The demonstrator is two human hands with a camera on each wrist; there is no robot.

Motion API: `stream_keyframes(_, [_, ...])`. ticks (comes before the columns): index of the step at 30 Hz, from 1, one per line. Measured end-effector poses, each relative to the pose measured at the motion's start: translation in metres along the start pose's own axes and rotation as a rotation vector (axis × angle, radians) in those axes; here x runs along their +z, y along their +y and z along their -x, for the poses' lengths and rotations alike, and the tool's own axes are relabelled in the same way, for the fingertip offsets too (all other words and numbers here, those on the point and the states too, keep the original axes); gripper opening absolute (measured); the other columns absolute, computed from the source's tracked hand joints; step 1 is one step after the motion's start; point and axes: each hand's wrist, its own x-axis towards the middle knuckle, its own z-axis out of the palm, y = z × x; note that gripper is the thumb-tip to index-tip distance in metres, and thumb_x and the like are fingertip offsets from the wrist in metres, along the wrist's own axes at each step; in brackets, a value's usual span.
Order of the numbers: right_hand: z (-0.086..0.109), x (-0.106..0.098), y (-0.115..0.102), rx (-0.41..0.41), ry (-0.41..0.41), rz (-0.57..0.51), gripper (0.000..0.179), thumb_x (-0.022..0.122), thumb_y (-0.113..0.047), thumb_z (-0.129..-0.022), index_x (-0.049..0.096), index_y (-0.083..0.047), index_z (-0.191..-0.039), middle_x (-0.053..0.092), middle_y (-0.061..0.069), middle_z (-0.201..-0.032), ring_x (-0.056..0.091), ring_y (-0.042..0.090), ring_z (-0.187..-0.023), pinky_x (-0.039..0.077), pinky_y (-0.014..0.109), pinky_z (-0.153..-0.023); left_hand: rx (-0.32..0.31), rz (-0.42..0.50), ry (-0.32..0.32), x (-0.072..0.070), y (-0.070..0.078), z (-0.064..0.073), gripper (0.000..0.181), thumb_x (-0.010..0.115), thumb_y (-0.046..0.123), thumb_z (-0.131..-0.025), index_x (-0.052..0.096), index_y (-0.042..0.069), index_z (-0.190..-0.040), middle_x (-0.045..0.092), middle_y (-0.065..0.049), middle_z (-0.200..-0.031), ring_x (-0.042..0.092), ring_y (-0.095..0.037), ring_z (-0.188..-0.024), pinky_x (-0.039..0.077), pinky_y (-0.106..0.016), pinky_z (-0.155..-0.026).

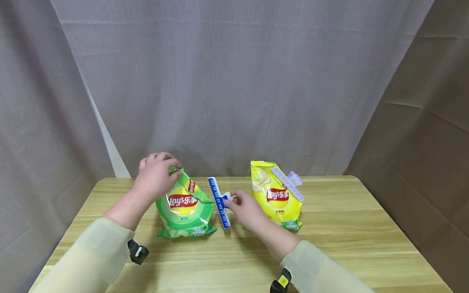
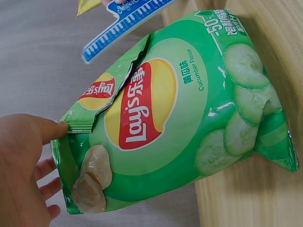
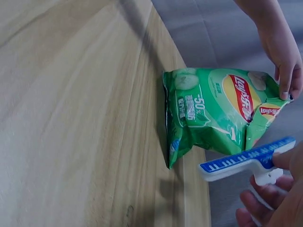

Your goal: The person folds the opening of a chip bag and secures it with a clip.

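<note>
A green cucumber-flavour Lay's chip bag [image 1: 184,213] stands at the back left of the table, one top corner folded down over its front. My left hand [image 1: 156,174] pinches the bag's top edge, thumb on the fold [image 2: 102,94] and fingers behind. Beside the bag's right side, my right hand [image 1: 245,209] holds a blue and white bag clip [image 1: 220,202] by its handle, the long ruled bar tilted. In the right wrist view the clip [image 3: 246,158] is close to the folded corner, its bar apart from my left hand.
To the right stands a yellow Lay's chip bag [image 1: 277,207], its folded corner held by a pale purple bag clip [image 1: 288,184]. The wooden table [image 1: 210,270] ends just behind both bags, with a grey curtain [image 1: 230,83] beyond. A brown cloth [image 1: 434,141] hangs at the right.
</note>
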Motion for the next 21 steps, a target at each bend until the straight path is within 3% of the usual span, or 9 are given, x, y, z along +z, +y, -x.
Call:
stream_keyframes(6, [-0.0016, -0.0028, -0.0037, -0.109, -0.006, 0.152, 0.04, 0.06, -0.03, -0.1, 0.059, -0.011, -0.135, 0.067, 0.006, -0.112, 0.063, 0.023, -0.103, 0.052, 0.042, -0.09, -0.004, -0.004, 0.001, -0.0021, -0.0011, 0.0, 0.028, 0.061, 0.03, -0.098, 0.069, 0.015, -0.121, 0.053, -0.014, -0.137, 0.036, -0.041, -0.134, 0.02, -0.062, -0.111])
stream_keyframes(10, [-0.0007, -0.0051, -0.0052, -0.187, 0.042, 0.283, 0.042, 0.062, -0.032, -0.099, 0.06, -0.015, -0.136, 0.069, 0.003, -0.11, 0.061, 0.019, -0.095, 0.053, 0.037, -0.08, -0.007, 0.002, 0.002, -0.0025, -0.0008, 0.0012, 0.028, 0.061, 0.029, -0.098, 0.069, 0.015, -0.121, 0.053, -0.014, -0.137, 0.036, -0.041, -0.133, 0.021, -0.062, -0.11])
stream_keyframes(16, [-0.0035, -0.0075, -0.0043, -0.266, 0.124, 0.418, 0.04, 0.066, -0.036, -0.095, 0.065, -0.021, -0.132, 0.073, -0.001, -0.109, 0.049, 0.014, -0.078, 0.043, 0.03, -0.068, -0.007, 0.004, 0.002, -0.003, -0.0005, 0.0024, 0.028, 0.062, 0.029, -0.098, 0.069, 0.014, -0.121, 0.053, -0.014, -0.136, 0.036, -0.041, -0.133, 0.022, -0.062, -0.109])
stream_keyframes(21, [-0.007, -0.0069, -0.0023, -0.322, 0.152, 0.464, 0.038, 0.066, -0.036, -0.095, 0.067, -0.021, -0.13, 0.071, -0.001, -0.119, 0.053, 0.014, -0.086, 0.044, 0.033, -0.083, -0.009, -0.001, 0.002, -0.0036, -0.0008, 0.0032, 0.028, 0.061, 0.029, -0.098, 0.069, 0.015, -0.121, 0.053, -0.014, -0.136, 0.036, -0.041, -0.133, 0.021, -0.062, -0.108])
